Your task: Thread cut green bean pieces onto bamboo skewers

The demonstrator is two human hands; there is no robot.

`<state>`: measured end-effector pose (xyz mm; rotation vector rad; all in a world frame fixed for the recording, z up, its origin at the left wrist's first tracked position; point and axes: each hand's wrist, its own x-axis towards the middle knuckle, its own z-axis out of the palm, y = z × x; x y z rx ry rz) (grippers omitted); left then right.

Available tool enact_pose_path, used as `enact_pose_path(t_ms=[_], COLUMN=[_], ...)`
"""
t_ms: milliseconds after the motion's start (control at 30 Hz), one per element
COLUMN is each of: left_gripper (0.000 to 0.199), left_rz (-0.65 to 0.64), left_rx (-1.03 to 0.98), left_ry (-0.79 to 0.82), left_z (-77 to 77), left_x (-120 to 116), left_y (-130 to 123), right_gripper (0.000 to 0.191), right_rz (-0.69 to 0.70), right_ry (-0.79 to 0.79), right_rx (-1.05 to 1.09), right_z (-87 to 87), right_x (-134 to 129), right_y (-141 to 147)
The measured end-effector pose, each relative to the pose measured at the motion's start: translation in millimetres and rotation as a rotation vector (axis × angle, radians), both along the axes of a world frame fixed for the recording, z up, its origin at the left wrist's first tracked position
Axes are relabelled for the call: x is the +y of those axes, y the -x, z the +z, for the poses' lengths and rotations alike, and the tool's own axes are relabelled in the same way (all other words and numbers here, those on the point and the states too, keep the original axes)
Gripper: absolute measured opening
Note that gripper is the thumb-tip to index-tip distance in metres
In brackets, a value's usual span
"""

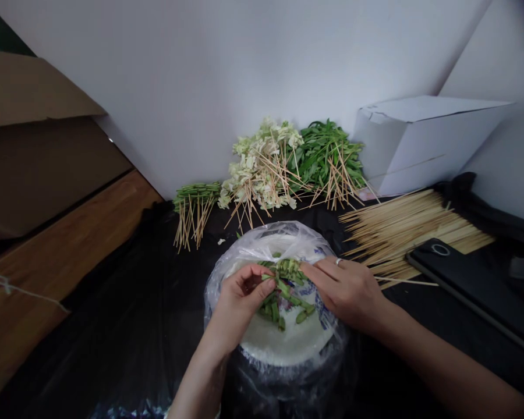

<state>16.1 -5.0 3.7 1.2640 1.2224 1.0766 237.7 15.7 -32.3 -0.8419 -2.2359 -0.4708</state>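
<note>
Over a plastic-wrapped bowl, my two hands meet at some cut green bean pieces. My left hand is closed, its thumb and index finger pinching a green bean piece. My right hand, with a ring on one finger, is closed at the end of a row of green bean pieces that looks threaded on a skewer. A pale stick shows beyond this hand, perhaps the same skewer. More loose bean pieces lie in the bowl below my fingers. The bean row's far end is partly hidden.
Skewered green beans, cauliflower and leafy greens lie along the wall. Bare skewers and a phone are at right, before a white box. Cardboard stands left. Black plastic sheeting covers the surface.
</note>
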Motion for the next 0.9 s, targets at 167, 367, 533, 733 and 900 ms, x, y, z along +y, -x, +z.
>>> enact_pose_path(t_ms=[167, 367, 533, 733, 900], left_gripper=[0.024, 0.017, 0.02, 0.021, 0.029], left_rz=[0.077, 0.133, 0.179, 0.19, 0.163], left_rx=[-0.14, -0.03, 0.033, 0.053, -0.011], left_ry=[0.035, -0.102, -0.109, -0.095, -0.037], left_z=[-3.1, -6.2, -7.6, -6.6, -5.8], left_x=[-3.4, -2.0, -1.7, -4.4, -8.9], left_y=[-1.6, -1.2, -2.8, -4.9, -3.3], right_gripper=[0.028, 0.025, 0.024, 0.025, 0.027], right_rz=[-0.013, 0.031, 0.101, 0.129, 0.074], right_ry=[-0.007, -0.039, -0.053, -0.038, -0.043], right_rx=[0.009, 0.078, 0.107, 0.102, 0.058], right_z=[1.1, 4.9, 5.1, 3.9, 3.9], right_x=[-0.5, -1.7, -3.2, -4.2, -2.6], right_y=[0.3, 1.1, 1.9, 2.5, 1.7])
